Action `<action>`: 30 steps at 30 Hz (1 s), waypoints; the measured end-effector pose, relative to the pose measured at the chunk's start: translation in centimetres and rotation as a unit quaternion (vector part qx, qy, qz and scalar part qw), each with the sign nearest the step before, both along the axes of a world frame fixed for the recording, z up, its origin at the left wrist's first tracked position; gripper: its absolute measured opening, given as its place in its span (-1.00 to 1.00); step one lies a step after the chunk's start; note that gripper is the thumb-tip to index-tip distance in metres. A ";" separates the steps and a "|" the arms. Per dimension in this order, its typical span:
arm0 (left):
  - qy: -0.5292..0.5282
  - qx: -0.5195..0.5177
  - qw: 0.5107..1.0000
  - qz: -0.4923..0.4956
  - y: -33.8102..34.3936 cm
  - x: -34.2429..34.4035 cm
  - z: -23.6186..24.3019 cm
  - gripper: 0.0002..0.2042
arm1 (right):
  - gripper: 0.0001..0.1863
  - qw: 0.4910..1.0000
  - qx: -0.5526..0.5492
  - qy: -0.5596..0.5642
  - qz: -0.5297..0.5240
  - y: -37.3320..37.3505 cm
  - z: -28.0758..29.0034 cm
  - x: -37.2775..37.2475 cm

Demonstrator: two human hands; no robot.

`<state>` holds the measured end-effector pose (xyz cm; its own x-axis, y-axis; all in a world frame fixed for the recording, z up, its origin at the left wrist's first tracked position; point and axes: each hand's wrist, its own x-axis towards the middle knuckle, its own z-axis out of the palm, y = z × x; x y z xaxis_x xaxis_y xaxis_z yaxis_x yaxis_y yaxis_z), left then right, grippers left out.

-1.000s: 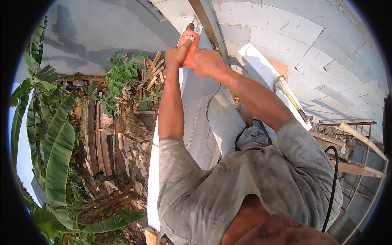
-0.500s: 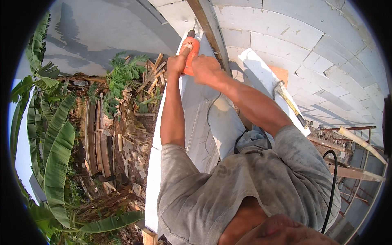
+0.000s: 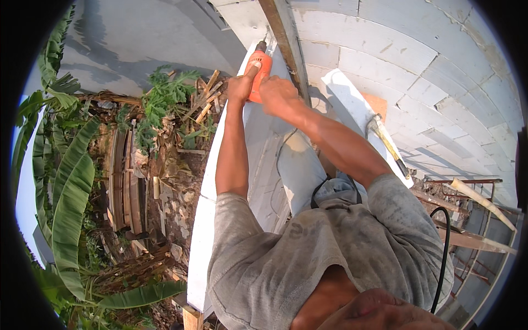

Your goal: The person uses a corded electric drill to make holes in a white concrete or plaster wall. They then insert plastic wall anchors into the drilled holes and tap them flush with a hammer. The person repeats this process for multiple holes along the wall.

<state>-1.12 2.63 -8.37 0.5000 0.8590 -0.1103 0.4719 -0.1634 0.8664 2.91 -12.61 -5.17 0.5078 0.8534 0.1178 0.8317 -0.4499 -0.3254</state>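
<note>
Both my arms reach forward to an orange power drill (image 3: 259, 71). Its thin bit points at the pale block wall (image 3: 242, 25) ahead, beside a vertical wooden post (image 3: 285, 41); whether the tip has entered the wall is too small to tell. My left hand (image 3: 242, 85) closes around the drill body from the left, thumb along its top. My right hand (image 3: 279, 94) wraps the rear of the drill, and its fingers hide the handle. Below the drill runs the top of a low white block wall (image 3: 206, 214).
On the right, a hammer (image 3: 388, 144) with a yellow handle lies on a white block (image 3: 349, 93). A tall block wall (image 3: 379, 49) rises behind it. Timber scraps (image 3: 127, 181) and banana plants (image 3: 74, 203) fill the lower ground at left. A black cable (image 3: 444, 247) hangs by my right shoulder.
The view has shifted slightly, so the scene sits a little differently. Both hands keep their grip on the drill, which stays pointed at the same spot.
</note>
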 end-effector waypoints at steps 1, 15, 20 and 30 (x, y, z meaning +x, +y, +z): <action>-0.013 -0.004 1.000 -0.004 -0.2 -0.3 -0.1 -0.25 | -0.59 1.000 0.003 -0.002 -0.019 -0.1 0.1 -0.3; -0.018 -0.047 0.998 -0.027 -1.3 -0.2 1.0 -0.32 | -0.64 0.996 -0.065 -0.002 0.054 0.6 -1.1 1.2; -0.036 0.015 0.999 -0.009 0.2 -1.2 -0.7 -0.36 | -0.60 0.997 -0.040 0.028 0.061 1.1 -1.2 -0.1; -0.043 -0.039 0.998 -0.006 -1.2 -2.1 -0.6 -0.42 | -0.51 0.998 -0.044 -0.034 0.032 -0.2 -0.6 -1.6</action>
